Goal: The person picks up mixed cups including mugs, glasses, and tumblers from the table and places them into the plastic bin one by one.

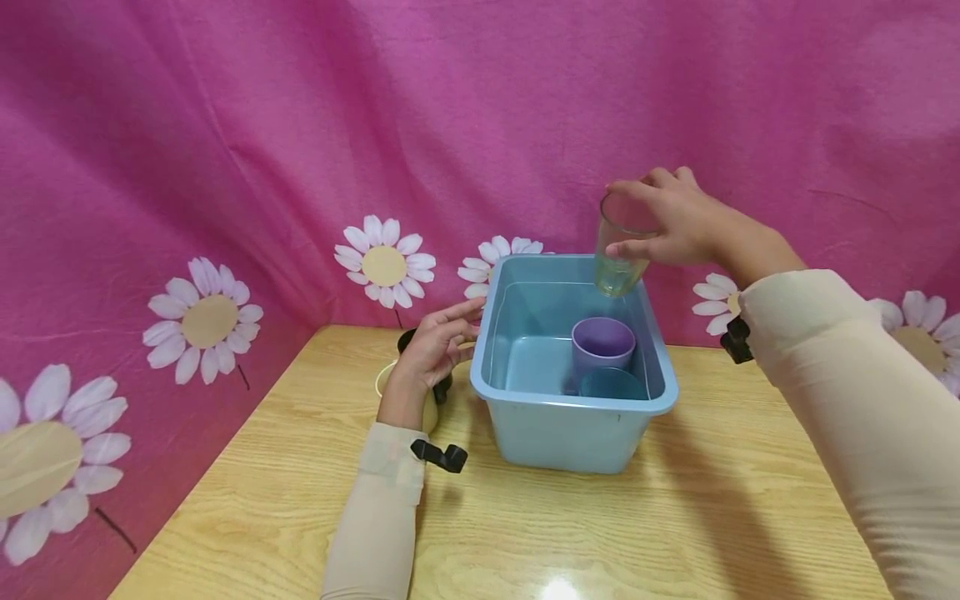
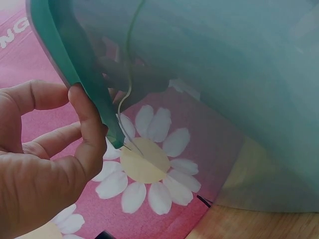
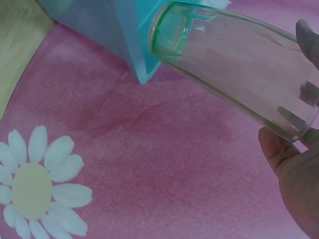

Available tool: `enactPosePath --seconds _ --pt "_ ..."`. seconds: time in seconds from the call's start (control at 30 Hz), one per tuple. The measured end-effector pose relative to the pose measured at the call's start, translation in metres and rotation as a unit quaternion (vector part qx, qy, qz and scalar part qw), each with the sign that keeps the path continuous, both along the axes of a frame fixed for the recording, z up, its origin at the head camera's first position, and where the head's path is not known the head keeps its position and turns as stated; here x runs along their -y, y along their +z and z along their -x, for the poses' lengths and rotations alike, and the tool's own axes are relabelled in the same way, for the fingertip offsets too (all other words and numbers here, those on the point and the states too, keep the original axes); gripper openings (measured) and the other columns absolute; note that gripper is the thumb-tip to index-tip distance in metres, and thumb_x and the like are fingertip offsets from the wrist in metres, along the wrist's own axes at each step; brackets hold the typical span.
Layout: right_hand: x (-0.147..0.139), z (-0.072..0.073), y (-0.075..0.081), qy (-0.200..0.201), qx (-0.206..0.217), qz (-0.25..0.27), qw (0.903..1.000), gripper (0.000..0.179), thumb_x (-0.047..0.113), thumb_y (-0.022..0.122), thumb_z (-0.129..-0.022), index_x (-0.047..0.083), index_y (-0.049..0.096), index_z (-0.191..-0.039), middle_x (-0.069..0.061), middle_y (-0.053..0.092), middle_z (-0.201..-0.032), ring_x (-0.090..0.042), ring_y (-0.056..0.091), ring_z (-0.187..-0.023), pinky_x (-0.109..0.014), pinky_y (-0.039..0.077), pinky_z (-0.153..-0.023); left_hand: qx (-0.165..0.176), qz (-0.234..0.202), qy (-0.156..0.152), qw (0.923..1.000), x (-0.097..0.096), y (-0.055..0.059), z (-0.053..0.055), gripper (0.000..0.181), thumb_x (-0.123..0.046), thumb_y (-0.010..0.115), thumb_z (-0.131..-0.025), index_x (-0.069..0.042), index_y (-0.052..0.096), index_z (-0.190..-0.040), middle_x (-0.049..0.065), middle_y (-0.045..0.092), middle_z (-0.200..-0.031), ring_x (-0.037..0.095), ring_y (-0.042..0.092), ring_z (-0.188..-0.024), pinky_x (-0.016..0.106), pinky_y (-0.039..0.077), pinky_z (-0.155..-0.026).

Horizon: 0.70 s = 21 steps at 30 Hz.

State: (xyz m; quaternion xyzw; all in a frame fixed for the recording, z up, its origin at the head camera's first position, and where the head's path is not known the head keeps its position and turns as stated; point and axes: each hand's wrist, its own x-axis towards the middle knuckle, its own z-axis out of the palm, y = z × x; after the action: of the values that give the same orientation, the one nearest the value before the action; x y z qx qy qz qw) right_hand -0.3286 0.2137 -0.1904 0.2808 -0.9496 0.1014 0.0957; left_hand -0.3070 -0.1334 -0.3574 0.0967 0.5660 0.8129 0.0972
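Note:
My right hand [image 1: 671, 221] holds a clear drinking glass [image 1: 617, 271] near its mouth, thumb on one side and fingers on the other. The glass hangs base down, slightly tilted, over the right back rim of a blue plastic tub [image 1: 573, 406]; in the right wrist view its thick greenish base [image 3: 169, 32] overlaps the tub's edge. My left hand [image 1: 435, 346] grips the tub's left rim with bent fingers, as the left wrist view shows at the green-looking rim [image 2: 67, 55]. Inside the tub stand a purple cup [image 1: 602, 342] and, in front of it, a dark teal round vessel [image 1: 611, 383].
Left of the tub, partly hidden behind my left hand and wrist, are a black object [image 1: 406, 340] and a yellowish, round-rimmed one [image 1: 430, 412]. The wooden table [image 1: 525, 533] meets a pink flowered cloth [image 1: 480, 108] at the back and left.

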Motion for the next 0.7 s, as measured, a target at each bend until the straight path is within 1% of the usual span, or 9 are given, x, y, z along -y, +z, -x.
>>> enactPosePath --seconds 0.27,0.47,0.7 --pt "0.001 0.006 -0.019 -0.005 0.012 0.012 0.9998 0.089 0.053 0.073 -0.089 0.022 0.031 -0.161 -0.025 0.036 -0.149 -0.043 0.029 -0.128 -0.067 0.046 -0.091 -0.003 0.009 0.001 1.0000 0.000 0.000 0.000 0.054 0.007 0.050 -0.095 -0.001 0.053 -0.148 0.019 0.056 -0.144 0.014 0.067 -0.083 0.033 0.060 -0.082" --pt "0.001 0.011 -0.033 -0.006 0.018 0.016 0.9997 0.088 0.053 0.073 -0.089 0.021 0.033 -0.161 -0.026 0.035 -0.150 -0.045 0.029 -0.130 -0.069 0.044 -0.094 -0.005 0.010 0.000 0.9999 0.000 0.001 0.001 0.053 0.007 0.049 -0.096 -0.001 0.052 -0.148 0.020 0.054 -0.146 0.014 0.067 -0.082 0.032 0.059 -0.081" --pt "0.001 0.018 -0.047 -0.012 0.031 0.018 0.9993 0.092 0.054 0.076 -0.086 0.021 0.033 -0.161 -0.025 0.035 -0.151 -0.043 0.029 -0.129 -0.067 0.046 -0.093 -0.001 0.008 0.003 1.0000 -0.002 0.002 -0.001 0.053 0.007 0.050 -0.095 -0.002 0.054 -0.147 0.020 0.057 -0.143 0.014 0.068 -0.084 0.032 0.059 -0.080"
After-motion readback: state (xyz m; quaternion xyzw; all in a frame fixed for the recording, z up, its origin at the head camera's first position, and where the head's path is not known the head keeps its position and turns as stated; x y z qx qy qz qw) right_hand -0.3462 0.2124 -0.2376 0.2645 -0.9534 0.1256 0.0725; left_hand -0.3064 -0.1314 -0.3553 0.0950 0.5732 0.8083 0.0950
